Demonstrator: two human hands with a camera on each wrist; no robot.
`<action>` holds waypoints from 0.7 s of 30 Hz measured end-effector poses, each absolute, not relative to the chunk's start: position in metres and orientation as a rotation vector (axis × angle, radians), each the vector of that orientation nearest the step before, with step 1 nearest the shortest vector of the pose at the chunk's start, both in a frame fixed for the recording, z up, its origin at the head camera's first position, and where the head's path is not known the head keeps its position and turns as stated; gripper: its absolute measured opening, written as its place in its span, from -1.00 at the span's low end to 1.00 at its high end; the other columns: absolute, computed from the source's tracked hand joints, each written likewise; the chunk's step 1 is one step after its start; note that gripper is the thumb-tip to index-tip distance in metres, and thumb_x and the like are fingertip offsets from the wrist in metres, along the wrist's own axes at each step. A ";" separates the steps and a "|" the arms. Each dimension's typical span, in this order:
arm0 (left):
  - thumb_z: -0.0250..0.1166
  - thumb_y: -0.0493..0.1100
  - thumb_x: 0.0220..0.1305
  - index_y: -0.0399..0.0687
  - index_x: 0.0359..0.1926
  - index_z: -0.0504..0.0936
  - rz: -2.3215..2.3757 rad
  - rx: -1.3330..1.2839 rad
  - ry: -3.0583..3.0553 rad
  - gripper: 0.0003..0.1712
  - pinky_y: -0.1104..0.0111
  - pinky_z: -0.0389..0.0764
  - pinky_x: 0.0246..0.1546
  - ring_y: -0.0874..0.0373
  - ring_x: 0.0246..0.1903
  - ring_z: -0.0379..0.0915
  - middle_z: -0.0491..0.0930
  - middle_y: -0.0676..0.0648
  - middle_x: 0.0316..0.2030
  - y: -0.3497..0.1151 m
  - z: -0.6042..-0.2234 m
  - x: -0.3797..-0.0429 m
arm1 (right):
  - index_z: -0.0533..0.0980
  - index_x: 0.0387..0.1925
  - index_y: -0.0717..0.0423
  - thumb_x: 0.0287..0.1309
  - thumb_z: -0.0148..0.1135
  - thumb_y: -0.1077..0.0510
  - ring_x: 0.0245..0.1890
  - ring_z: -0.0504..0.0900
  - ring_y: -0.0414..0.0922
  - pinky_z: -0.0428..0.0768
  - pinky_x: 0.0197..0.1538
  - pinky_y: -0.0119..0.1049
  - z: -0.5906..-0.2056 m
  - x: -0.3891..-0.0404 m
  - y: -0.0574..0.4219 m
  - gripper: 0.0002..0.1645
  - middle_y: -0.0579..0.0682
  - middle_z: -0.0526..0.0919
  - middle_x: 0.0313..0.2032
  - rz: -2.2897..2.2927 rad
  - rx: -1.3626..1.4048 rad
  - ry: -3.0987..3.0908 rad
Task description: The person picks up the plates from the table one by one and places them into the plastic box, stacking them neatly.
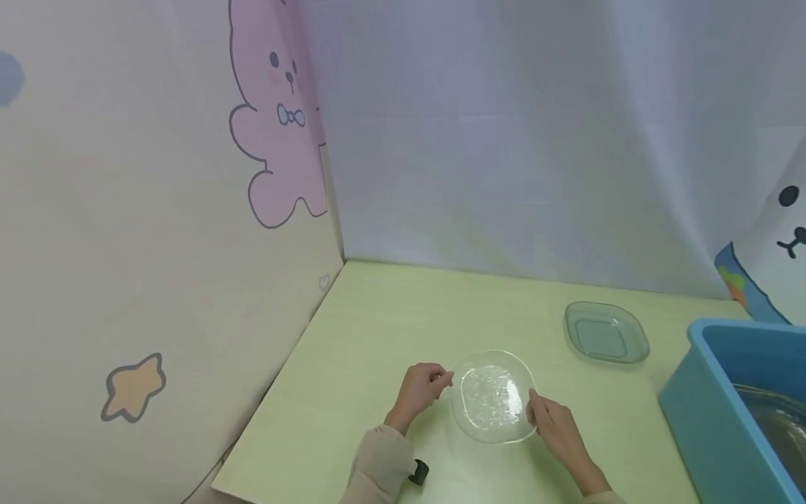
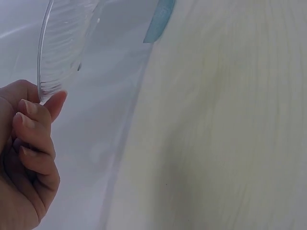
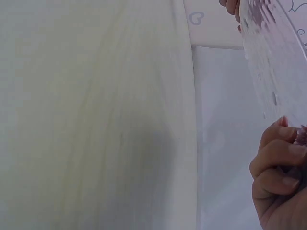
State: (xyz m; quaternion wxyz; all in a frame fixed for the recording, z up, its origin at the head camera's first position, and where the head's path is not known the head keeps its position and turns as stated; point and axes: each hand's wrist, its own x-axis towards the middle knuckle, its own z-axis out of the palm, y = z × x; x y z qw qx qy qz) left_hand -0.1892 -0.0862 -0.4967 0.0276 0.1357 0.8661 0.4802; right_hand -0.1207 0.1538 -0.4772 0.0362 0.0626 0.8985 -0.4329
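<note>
Between both hands, a clear glass plate (image 1: 493,397) with rounded-square sides is held up over the table. My left hand (image 1: 423,386) pinches its left rim between thumb and forefinger, the other fingers curled in. On the opposite side my right hand (image 1: 555,424) grips the right rim. The left wrist view shows the plate (image 2: 64,48) edge-on above the left hand (image 2: 29,148). From the right wrist, the plate's ribbed underside (image 3: 276,62) rises over the right hand (image 3: 283,167).
A second, greenish glass dish (image 1: 606,332) sits on the pale yellow table (image 1: 378,315), farther back and right. At the right edge stands a blue plastic bin (image 1: 705,420) with glassware (image 1: 777,420) inside. Printed curtains border the table's left and back.
</note>
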 end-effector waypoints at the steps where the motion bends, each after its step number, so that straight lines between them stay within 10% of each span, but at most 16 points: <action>1: 0.15 0.00 0.26 -0.07 -0.51 0.64 1.496 0.411 2.668 -0.68 0.50 0.31 -0.76 0.35 -0.84 0.19 0.29 0.15 -0.84 -0.086 -0.499 -0.188 | 0.37 -0.62 0.15 0.43 -0.37 -0.05 -0.67 0.26 -0.25 0.28 -0.54 -0.42 -0.478 -0.120 0.154 -0.40 -0.12 0.33 -0.70 -1.321 0.201 2.765; 21: 0.07 0.13 0.29 -0.14 -0.53 0.63 1.657 0.297 2.476 -0.51 0.48 0.26 -0.76 0.31 -0.84 0.23 0.33 0.09 -0.82 -0.083 -0.510 -0.177 | 0.41 -0.50 0.19 0.42 -0.49 -0.09 -0.64 0.28 -0.23 0.27 -0.52 -0.37 -0.434 -0.122 0.186 -0.35 -0.10 0.37 -0.66 -1.263 0.346 2.930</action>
